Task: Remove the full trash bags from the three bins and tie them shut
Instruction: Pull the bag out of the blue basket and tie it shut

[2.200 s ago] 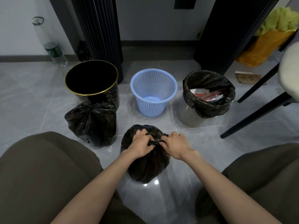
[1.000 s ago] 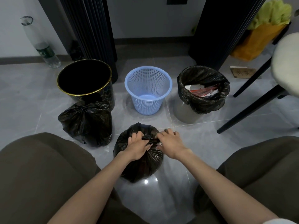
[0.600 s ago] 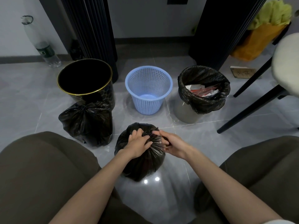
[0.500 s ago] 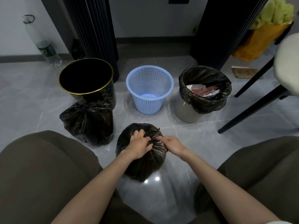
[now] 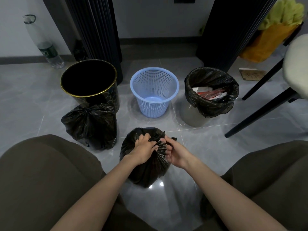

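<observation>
The trash bag (image 5: pixel 146 165) I'm working on sits on the grey floor tiles (image 5: pixel 208 147) between my knees, in front of the blue basket (image 5: pixel 154 92). My left hand (image 5: pixel 144 150) is closed around the gathered neck, fingers curled into the bunched plastic. My right hand (image 5: pixel 175 151) has turned palm-up since a moment ago and now pinches the loose tail of the neck between thumb and fingertips — half a second back it was pulling that tail out to the side, and before that both fists were pressed together over the top. I take that to mean I'm partway through the knot; I can't tell from here whether it has cinched down yet.

Around me: the black bin with the gold rim (image 5: pixel 89 80) stands empty, and its tied bag (image 5: pixel 90 125) rests on the floor just in front of it, touching its base. The blue basket is empty too — I can see straight to its bottom. The grey bin (image 5: pixel 193 116) on the right holds its black liner (image 5: pixel 215 104) folded over the rim, with white and red wrappers (image 5: pixel 210 95) showing inside. So one bag is done, this one is nearly shut, and the third has not been lifted out.
</observation>
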The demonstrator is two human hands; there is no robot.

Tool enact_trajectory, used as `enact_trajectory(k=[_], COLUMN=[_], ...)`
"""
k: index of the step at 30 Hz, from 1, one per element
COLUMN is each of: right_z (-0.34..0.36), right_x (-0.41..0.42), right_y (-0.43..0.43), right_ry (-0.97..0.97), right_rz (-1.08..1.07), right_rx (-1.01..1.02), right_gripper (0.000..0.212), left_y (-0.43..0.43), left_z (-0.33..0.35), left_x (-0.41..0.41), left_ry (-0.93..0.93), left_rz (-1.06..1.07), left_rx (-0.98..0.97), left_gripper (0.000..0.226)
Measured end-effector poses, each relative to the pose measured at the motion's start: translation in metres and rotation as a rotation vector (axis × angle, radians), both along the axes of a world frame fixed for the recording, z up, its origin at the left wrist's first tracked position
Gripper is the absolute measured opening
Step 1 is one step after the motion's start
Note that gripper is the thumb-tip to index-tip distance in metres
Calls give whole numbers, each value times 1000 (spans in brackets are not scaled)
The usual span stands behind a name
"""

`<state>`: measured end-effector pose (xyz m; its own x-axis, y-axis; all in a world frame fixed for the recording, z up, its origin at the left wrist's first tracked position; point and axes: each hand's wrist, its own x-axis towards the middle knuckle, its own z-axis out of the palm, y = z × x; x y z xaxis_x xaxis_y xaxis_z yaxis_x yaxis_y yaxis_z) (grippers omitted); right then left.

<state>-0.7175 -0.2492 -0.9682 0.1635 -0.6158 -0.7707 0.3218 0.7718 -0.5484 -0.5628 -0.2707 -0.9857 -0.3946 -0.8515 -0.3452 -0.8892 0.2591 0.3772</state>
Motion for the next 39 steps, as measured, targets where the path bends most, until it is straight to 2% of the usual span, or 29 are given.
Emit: enact_trajectory(k=[2,5,7,9,10,12,13,14,15,17,19,23,25,29,31,33,35,39], right_z=[-1,-4,-4,1,1,1,1,1,3,11,14,2,-1,-2,-1,-1,-2,-7], right_x=[2,5,6,5,4,-2,-5,-8,-9,-8,-5,-4,-1,-1,-2,-2,-1,0], right_y=[3,4,5,6,6,4,3,1,0,-4,-10,-10,-7,-11,-14,-15,-16,-17], right_ry=[101,562,955,1374,1525,1623,1568,1424,1187,704,379,-79,-216,-174,-122,-64,22,247], right_rz=[-13,157,400,708,832,996,1037,1010,882,482,216,-163,-312,-390,-362,-310,-246,-149], right_rx=[-27,-238,-396,-558,-646,-723,-709,-679,-617,-457,-332,-170,-127,-123,-140,-183,-237,-303], right_gripper=[23,37,50,45,40,36,36,36,37,41,39,30,28,24,16,10,16,19], left_y=[1,0,0,0,0,-1,-1,-2,-2,-2,-3,-4,-5,-10,-8,-4,-3,-2], left_z=[-1,0,1,2,2,3,3,3,2,3,5,-1,-3,13,16,15,10,13], left_x=[0,1,-1,-1,-1,1,3,5,7,7,4,1,0,-3,-2,0,3,1], left_ry=[8,20,29,36,37,45,51,54,58,66,86,150,231,593,697,681,658,643], left_rz=[5,10,21,33,37,55,66,75,79,89,92,124,204,563,591,517,443,392], left_rx=[4,11,18,20,17,6,6,11,18,24,36,121,159,371,348,260,191,172], left_gripper=[35,34,34,33,32,29,28,26,26,27,28,27,27,32,36,39,42,81])
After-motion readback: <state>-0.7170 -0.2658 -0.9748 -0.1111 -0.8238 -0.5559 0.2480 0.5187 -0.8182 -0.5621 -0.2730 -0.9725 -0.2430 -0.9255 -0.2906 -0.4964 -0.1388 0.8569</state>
